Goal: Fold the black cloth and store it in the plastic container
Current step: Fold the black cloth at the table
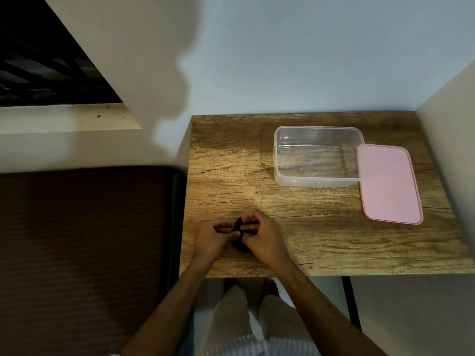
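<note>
A small black cloth (238, 225) is bunched between both hands near the front left of the wooden table (226, 176). My left hand (212, 237) pinches its left side and my right hand (262, 237) grips its right side; most of the cloth is hidden by fingers. The clear plastic container (279, 160) stands open and empty at the back right of the table, well apart from the hands.
A pink lid (389, 183) lies flat to the right of the container, touching its corner. A dark brown mattress or cushion (84, 240) sits left of the table. Walls close in behind and on the right.
</note>
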